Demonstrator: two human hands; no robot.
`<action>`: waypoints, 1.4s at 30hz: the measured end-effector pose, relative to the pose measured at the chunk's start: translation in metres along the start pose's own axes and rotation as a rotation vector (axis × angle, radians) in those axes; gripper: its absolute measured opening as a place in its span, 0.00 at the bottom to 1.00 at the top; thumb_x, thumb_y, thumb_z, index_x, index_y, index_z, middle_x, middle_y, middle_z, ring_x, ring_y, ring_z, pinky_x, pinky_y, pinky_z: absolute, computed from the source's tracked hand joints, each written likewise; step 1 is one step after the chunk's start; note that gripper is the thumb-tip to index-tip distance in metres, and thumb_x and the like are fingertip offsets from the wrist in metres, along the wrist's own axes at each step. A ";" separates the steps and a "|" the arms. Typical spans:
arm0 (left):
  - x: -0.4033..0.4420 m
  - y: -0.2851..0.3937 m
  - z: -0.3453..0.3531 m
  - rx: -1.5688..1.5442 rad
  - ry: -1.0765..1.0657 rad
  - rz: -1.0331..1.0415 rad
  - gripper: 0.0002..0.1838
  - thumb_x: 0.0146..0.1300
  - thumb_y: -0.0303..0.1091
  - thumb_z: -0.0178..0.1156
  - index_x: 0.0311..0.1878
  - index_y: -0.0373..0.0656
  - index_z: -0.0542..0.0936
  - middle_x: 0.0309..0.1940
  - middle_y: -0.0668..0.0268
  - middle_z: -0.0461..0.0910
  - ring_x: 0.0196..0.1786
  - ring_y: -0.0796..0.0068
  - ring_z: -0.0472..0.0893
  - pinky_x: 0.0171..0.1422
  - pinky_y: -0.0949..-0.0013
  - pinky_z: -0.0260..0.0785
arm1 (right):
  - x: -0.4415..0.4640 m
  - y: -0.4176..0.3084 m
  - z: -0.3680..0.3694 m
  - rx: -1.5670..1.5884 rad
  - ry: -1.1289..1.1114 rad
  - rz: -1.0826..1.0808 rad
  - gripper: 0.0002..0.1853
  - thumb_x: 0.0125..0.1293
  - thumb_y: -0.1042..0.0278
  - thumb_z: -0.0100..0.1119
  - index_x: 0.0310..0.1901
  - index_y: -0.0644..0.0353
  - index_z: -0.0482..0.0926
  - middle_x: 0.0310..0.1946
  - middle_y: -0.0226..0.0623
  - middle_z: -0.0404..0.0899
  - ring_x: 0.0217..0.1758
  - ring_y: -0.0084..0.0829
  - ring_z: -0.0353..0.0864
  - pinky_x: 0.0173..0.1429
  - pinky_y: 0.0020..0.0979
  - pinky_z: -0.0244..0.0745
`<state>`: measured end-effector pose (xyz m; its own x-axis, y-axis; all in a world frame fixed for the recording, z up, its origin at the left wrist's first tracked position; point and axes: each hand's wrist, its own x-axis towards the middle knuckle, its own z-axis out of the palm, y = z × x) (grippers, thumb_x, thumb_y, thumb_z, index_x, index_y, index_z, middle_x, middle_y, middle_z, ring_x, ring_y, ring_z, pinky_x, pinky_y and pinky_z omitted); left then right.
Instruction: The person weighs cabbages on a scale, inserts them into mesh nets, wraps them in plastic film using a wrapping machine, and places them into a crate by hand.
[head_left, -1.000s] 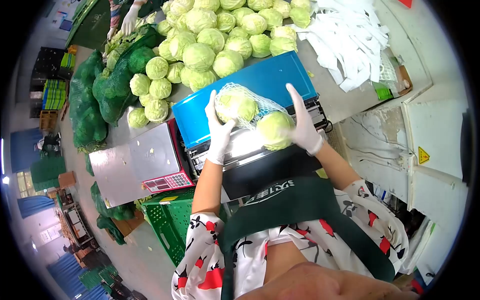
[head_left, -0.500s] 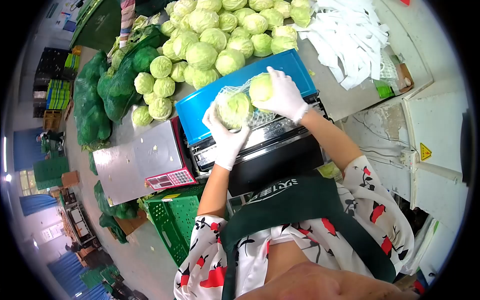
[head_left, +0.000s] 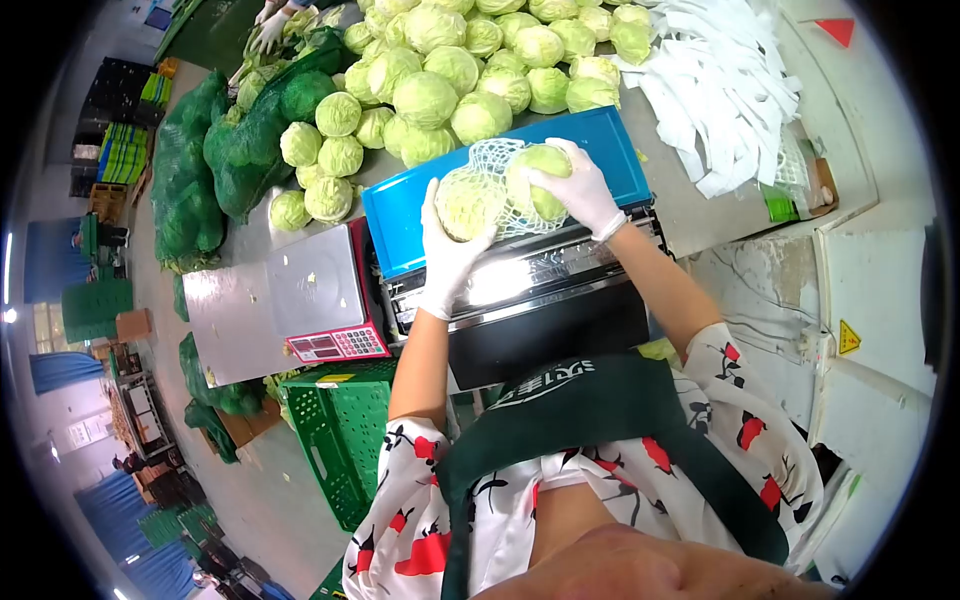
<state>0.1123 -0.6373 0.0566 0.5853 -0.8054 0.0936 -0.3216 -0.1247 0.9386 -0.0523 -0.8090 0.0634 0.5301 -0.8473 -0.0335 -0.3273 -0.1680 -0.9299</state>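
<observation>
In white gloves, both my hands are over a blue tray (head_left: 610, 150). My left hand (head_left: 450, 258) is wrapped round the lower left side of a pale green cabbage (head_left: 466, 205) covered by white mesh netting (head_left: 492, 156). My right hand (head_left: 583, 187) grips a second cabbage (head_left: 541, 172) from its upper right side. The netting spans the gap between the two cabbages and lies over part of the second one; how far it reaches round that one is hidden. Below the tray is a black and silver machine (head_left: 550, 335).
Loose cabbages (head_left: 425, 100) are heaped behind the tray. White net strips (head_left: 715, 90) lie to the right. On the left are green mesh sacks (head_left: 185, 190), a scale (head_left: 318, 285) and a green crate (head_left: 345, 450). Another person's gloved hand (head_left: 268, 32) is at the far left.
The netting now spreads further over the right cabbage, which has turned within my right hand. Another person's gloved hand has appeared at the top left. The view has shifted slightly.
</observation>
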 end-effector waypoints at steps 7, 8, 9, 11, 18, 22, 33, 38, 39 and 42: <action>0.023 -0.012 -0.019 0.116 -0.122 0.055 0.56 0.43 0.42 0.78 0.74 0.37 0.59 0.65 0.49 0.68 0.69 0.54 0.69 0.74 0.58 0.62 | 0.002 -0.002 -0.002 -0.284 -0.049 0.094 0.42 0.60 0.27 0.57 0.53 0.67 0.76 0.48 0.58 0.81 0.54 0.52 0.81 0.59 0.42 0.74; 0.024 -0.017 -0.020 0.049 -0.136 0.034 0.55 0.43 0.42 0.79 0.74 0.37 0.60 0.65 0.50 0.69 0.69 0.56 0.70 0.74 0.59 0.62 | 0.007 -0.002 -0.003 -0.304 -0.070 0.104 0.44 0.59 0.25 0.56 0.51 0.68 0.77 0.48 0.59 0.81 0.54 0.52 0.81 0.59 0.42 0.74; 0.022 -0.013 -0.020 -0.124 -0.143 0.020 0.50 0.48 0.39 0.76 0.73 0.36 0.61 0.65 0.52 0.71 0.68 0.60 0.72 0.74 0.60 0.62 | 0.015 0.001 -0.004 -0.316 -0.089 0.119 0.45 0.58 0.23 0.55 0.51 0.69 0.77 0.48 0.59 0.81 0.54 0.52 0.80 0.59 0.42 0.74; 0.015 -0.025 -0.021 -0.435 -0.075 -0.050 0.47 0.51 0.37 0.73 0.73 0.36 0.61 0.65 0.53 0.71 0.68 0.62 0.72 0.74 0.61 0.63 | 0.025 0.009 -0.007 -0.337 -0.117 0.154 0.48 0.57 0.21 0.53 0.49 0.72 0.78 0.47 0.61 0.81 0.55 0.51 0.80 0.59 0.42 0.74; 0.019 -0.031 -0.043 -0.021 -0.187 -0.075 0.51 0.53 0.42 0.74 0.75 0.33 0.58 0.69 0.49 0.67 0.72 0.59 0.67 0.76 0.61 0.59 | 0.018 -0.047 0.019 -0.792 -0.112 -0.073 0.47 0.53 0.23 0.56 0.48 0.72 0.79 0.45 0.60 0.81 0.51 0.53 0.80 0.60 0.41 0.75; 0.004 -0.018 -0.052 0.085 -0.238 -0.034 0.54 0.55 0.46 0.74 0.77 0.33 0.53 0.74 0.45 0.58 0.77 0.55 0.59 0.79 0.60 0.51 | 0.035 -0.024 0.012 -0.263 -0.256 -0.033 0.48 0.57 0.24 0.57 0.58 0.71 0.77 0.57 0.58 0.78 0.62 0.47 0.77 0.66 0.40 0.71; -0.047 -0.030 -0.101 0.231 0.263 -0.041 0.31 0.65 0.34 0.66 0.70 0.39 0.71 0.44 0.59 0.84 0.48 0.67 0.83 0.57 0.63 0.73 | -0.015 0.017 -0.035 0.022 0.163 -0.103 0.31 0.72 0.47 0.57 0.66 0.66 0.72 0.65 0.50 0.73 0.70 0.40 0.70 0.73 0.37 0.62; -0.114 -0.052 -0.106 0.951 0.265 0.081 0.36 0.57 0.46 0.71 0.66 0.39 0.73 0.38 0.65 0.83 0.45 0.59 0.77 0.54 0.55 0.66 | -0.109 0.045 -0.037 -1.063 0.455 -0.059 0.32 0.67 0.42 0.58 0.57 0.66 0.77 0.48 0.53 0.79 0.57 0.50 0.75 0.71 0.50 0.61; -0.116 -0.046 -0.098 1.017 0.267 0.073 0.41 0.55 0.46 0.72 0.69 0.36 0.69 0.40 0.63 0.83 0.46 0.59 0.76 0.55 0.55 0.65 | -0.115 0.057 -0.027 -1.118 0.431 -0.056 0.33 0.67 0.40 0.57 0.58 0.66 0.76 0.48 0.54 0.79 0.57 0.51 0.75 0.71 0.52 0.60; -0.107 -0.031 -0.087 1.046 0.272 -0.134 0.47 0.55 0.45 0.73 0.72 0.34 0.63 0.41 0.62 0.82 0.47 0.59 0.76 0.55 0.55 0.65 | -0.117 0.059 -0.001 -1.135 0.360 -0.041 0.32 0.69 0.41 0.54 0.58 0.66 0.75 0.39 0.50 0.82 0.52 0.49 0.77 0.71 0.51 0.58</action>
<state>0.1237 -0.4969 0.0466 0.7669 -0.6091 0.2024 -0.6415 -0.7373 0.2116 -0.1344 -0.7198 0.0133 0.3652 -0.8932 0.2624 -0.9166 -0.3943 -0.0662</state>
